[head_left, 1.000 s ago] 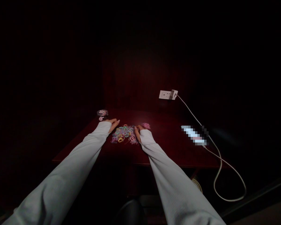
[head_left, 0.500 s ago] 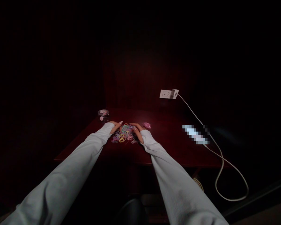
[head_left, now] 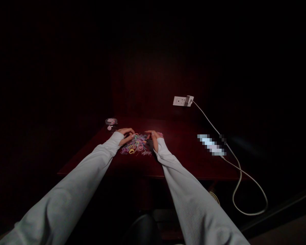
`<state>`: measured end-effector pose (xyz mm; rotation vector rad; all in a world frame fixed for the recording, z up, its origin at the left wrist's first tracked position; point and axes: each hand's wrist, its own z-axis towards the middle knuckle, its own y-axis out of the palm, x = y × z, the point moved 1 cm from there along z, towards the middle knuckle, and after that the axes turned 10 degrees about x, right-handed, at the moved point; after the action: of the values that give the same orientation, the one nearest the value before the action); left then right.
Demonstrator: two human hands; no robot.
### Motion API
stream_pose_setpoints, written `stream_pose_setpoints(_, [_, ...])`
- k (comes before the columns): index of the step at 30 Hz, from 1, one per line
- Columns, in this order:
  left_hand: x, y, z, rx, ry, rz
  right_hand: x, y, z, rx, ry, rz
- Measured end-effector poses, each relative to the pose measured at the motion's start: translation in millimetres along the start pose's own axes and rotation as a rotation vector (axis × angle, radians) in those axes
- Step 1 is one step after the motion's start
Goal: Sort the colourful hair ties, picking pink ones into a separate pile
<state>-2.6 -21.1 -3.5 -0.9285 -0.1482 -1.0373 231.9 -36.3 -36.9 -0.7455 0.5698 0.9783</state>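
A loose pile of small coloured elastic hair ties (head_left: 136,147) lies on the dark red table, with yellow, pink, purple, green and bluish loops in it. My left hand (head_left: 126,134) is at the pile's left edge, its thumb and curled forefinger drawn together at the top of the heap. What is between those fingertips is too small to make out. On the right side, my right hand (head_left: 153,136) arches over the pile's edge, fingers bent but apart, with nothing visibly held. Behind it, a small pink bunch (head_left: 161,134) is partly covered.
A clear round container (head_left: 111,121) with pale pink things stands at the back left of the table (head_left: 183,163). At right lies a blurred-out bright device (head_left: 211,145) on a white cable (head_left: 238,161), which runs to a charger in the wall socket (head_left: 180,101).
My right hand has lifted and shifted back and right, partly covering the pink bunch and uncovering the pile's right side. The left hand's fingers have curled in toward the thumb.
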Motion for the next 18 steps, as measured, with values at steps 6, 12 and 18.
stream_pose_setpoints(6, [7,8.0,3,-0.068,0.079,0.035,9,-6,5,0.083,0.119,-0.003])
stream_pose_setpoints(12, [7,8.9,5,-0.001,0.137,0.021,3,-13,5,0.013,0.064,-0.022])
stream_pose_setpoints(18, [-6,5.3,11,0.101,0.167,0.198,-8,-11,-1,-0.117,-0.119,-0.188])
